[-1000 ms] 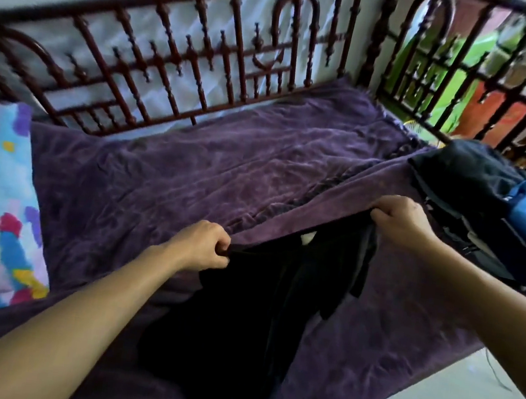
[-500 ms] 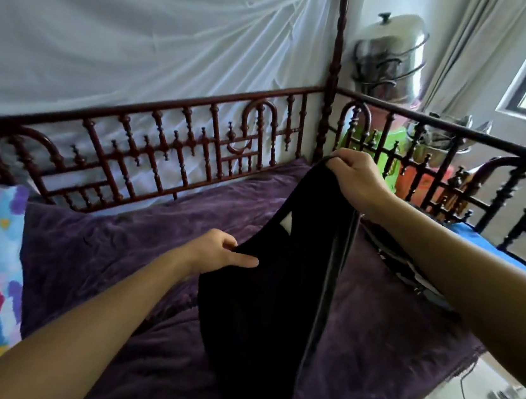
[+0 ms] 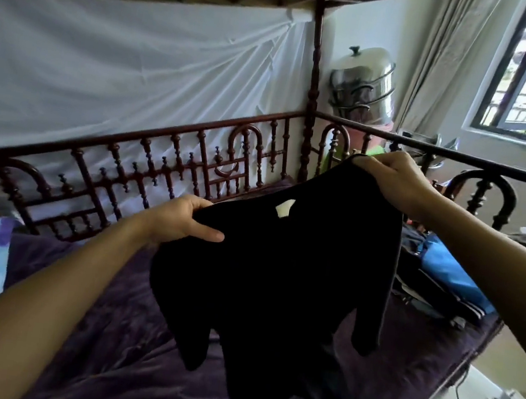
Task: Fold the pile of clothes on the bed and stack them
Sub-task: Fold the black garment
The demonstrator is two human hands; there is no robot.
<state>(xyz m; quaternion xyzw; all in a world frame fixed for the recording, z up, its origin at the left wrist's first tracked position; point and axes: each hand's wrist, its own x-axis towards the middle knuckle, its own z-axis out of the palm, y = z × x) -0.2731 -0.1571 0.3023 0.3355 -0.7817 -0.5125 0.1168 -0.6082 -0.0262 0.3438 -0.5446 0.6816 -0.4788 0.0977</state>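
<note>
Two hands, one garment. The black top (image 3: pixel 279 267) hangs in the air over the bed (image 3: pixel 106 329), spread between both hands, and its lower part reaches down to the purple cover (image 3: pixel 398 381).

Left hand (image 3: pixel 183 219): its grip is closed on one shoulder edge, with the thumb laid across the front of the cloth and the fingers behind it.

Right hand (image 3: pixel 393 179): it is higher and farther out, and its fingers are curled over the opposite upper edge in a closed grip.

A white label (image 3: pixel 283 209) shows at the neckline between the two grips. Two narrow dark ends dangle below, one on each side; they are probably sleeves.

Pile of clothes (image 3: pixel 443 281): dark and blue pieces lie on the bed to the right, below the right forearm and near the rail.

Handling, as judged:
- The cloth is soft and limp, with no stiffness, and sags between the hands.
- It is light enough for a pinch at each side to carry it.
- It is not fragile.
- The surface looks matt, so slipping is unlikely, though the dark fabric hides seams and folds.

Where to hold: the shoulder seams on either side of the label look best, because the body then hangs straight and the top can be laid flat on the cover. For the fold itself, the sleeve ends and the hem are the next places to take hold.
</note>
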